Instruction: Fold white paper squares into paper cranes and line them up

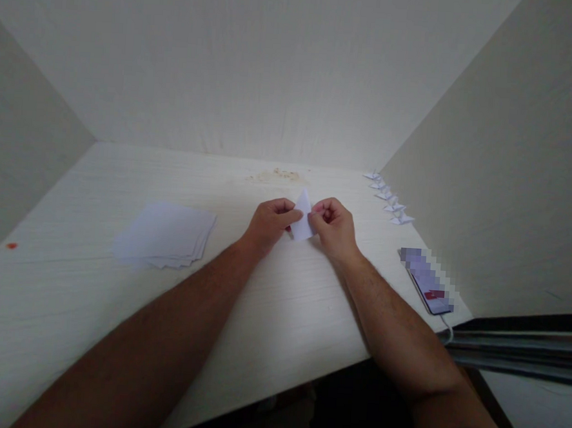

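Observation:
A small piece of folded white paper (303, 223), pointed at its top, is held up just above the table between my two hands. My left hand (274, 221) pinches its left edge, the thumb lying over the front face. On the opposite edge, the thumb and fingertips of my right hand (334, 225) are closed on the paper. The fingers behind the sheet are partly hidden.
A stack of white paper sheets (168, 232) lies to the left on the white table (260, 316). Several folded paper cranes (392, 206) line the right wall. Nearer stands a phone (427, 281) lying flat with a white cable (447, 330). Walls enclose the back and both sides.

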`<state>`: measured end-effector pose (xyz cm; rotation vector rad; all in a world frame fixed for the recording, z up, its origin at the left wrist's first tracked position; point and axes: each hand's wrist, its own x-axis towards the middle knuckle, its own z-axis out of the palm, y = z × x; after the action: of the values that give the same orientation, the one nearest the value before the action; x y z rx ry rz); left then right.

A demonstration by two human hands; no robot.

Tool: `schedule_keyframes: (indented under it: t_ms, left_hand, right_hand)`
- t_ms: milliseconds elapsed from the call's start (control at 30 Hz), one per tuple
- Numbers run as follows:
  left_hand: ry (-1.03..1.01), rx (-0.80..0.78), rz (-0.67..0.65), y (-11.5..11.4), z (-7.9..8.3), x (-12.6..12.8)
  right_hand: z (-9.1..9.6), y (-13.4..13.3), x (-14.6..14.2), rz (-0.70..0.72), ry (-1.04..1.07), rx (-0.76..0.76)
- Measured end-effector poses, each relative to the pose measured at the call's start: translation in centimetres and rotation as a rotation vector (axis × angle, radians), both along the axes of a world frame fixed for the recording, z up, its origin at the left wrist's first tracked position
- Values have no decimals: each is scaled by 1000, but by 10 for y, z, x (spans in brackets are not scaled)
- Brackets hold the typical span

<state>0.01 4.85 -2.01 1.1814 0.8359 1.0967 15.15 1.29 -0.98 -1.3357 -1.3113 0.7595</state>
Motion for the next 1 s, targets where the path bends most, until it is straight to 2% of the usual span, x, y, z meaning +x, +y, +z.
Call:
schedule_keyframes:
  t_ms: [133, 267, 533, 1000]
  left_hand:
    - [15, 29, 0, 3, -4, -1]
    - [17, 46, 13, 4, -7, -1]
    - [153, 82, 19, -3, 2, -2]
    - [244, 113, 47, -6, 7, -1]
  right_hand:
    - [2, -2, -2, -14, -7, 34]
    - [6, -3, -4, -19, 21, 2]
    - [7, -2, -4, -89, 26, -45]
    - [6, -3, -3, -114, -24, 9]
